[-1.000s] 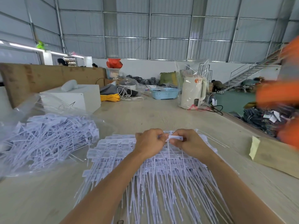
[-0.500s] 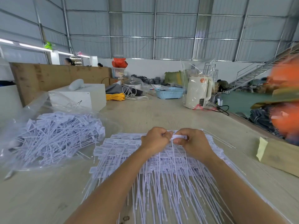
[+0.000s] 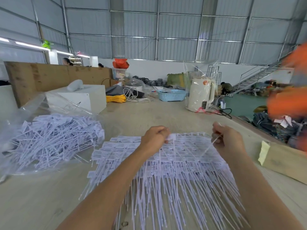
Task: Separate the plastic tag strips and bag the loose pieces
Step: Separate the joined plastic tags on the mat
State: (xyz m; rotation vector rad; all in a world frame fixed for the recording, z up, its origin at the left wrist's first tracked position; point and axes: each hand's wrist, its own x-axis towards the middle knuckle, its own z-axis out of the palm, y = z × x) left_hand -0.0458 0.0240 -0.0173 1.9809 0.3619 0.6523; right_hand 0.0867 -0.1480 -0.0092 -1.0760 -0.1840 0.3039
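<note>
A wide stack of white plastic tag strips (image 3: 174, 165) lies on the table in front of me, label ends away from me, thin tails toward me. My left hand (image 3: 155, 136) pinches the label end of one tag (image 3: 172, 136) at the far edge of the stack. My right hand (image 3: 226, 138) pinches a thin white piece (image 3: 210, 146) that slants down to the stack. The two hands are well apart. A clear plastic bag (image 3: 54, 112) at the left holds a heap of loose tags (image 3: 54, 136).
A cardboard box (image 3: 285, 161) with a yellow pad sits at the right table edge. A blurred person in orange (image 3: 289, 100) moves at the far right. A white kettle (image 3: 201, 94), a blue basket (image 3: 172, 95), a white box (image 3: 83, 97) and cables stand farther back.
My hands were together at the far edge of the stack. Now the right hand has pulled away to the right with a thin piece, while the left stays put.
</note>
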